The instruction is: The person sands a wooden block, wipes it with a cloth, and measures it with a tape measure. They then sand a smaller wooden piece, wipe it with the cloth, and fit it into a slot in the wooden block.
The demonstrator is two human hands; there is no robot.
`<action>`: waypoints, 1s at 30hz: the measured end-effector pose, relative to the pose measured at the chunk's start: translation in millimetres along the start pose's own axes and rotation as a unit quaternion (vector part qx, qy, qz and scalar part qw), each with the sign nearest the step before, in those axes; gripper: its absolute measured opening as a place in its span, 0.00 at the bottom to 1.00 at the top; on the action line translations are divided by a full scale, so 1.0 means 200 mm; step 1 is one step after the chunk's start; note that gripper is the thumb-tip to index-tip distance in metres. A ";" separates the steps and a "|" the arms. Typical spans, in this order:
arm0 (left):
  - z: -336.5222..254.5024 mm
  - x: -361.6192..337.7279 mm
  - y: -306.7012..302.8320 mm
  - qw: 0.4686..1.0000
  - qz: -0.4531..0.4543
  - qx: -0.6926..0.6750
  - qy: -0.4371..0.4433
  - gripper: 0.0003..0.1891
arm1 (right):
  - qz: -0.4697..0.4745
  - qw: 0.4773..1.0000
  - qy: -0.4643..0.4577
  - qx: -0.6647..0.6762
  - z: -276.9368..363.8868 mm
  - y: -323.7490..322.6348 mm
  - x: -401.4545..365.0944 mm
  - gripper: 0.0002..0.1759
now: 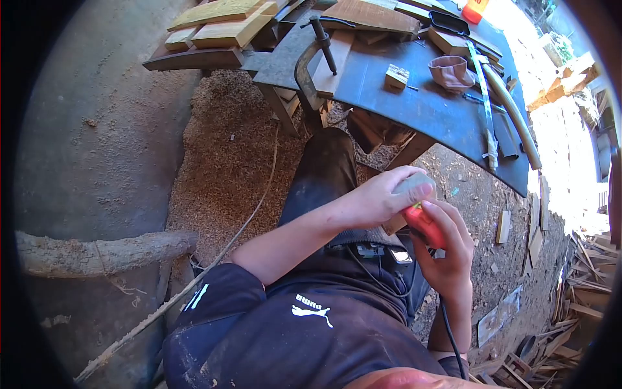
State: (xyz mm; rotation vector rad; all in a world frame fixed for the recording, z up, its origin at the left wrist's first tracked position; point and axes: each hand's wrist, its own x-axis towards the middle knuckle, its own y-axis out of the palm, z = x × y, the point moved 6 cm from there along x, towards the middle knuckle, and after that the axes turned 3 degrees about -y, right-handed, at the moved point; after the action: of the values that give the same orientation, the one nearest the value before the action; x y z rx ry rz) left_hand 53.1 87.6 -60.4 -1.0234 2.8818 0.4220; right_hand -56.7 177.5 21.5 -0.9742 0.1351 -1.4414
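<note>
My left hand (408, 191) is closed around a small pale wooden block (394, 224), with its thumb stretched along the top. My right hand (450, 249) has its fingers wrapped round a red-orange object (424, 227) with a bit of yellow-green on it, possibly a tape measure. The red object is up against the block, and both hands are close together above my lap. Beyond them, on the dark tabletop (414, 113), sit another small wooden block (396, 76) and a pinkish cloth-like bowl or pouch (451, 72).
A metal clamp (311, 68) grips the table's left edge. Boards (233, 29) are stacked at the back left. A long pale strip (483, 104) and curved tube (515, 117) lie on the right. A log (107, 253) juts in; wood scraps (586, 298) lie right.
</note>
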 end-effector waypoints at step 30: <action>-0.17 -0.05 -0.03 0.994 -0.080 -0.012 0.072 0.36 | 0.043 0.995 0.069 -0.054 -0.07 -0.02 -0.07 0.42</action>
State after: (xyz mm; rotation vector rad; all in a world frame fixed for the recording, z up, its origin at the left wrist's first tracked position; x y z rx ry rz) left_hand 65.8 81.2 -28.0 -1.3289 2.8931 0.3874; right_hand -71.0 184.0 9.2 -0.9439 0.3552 -1.4331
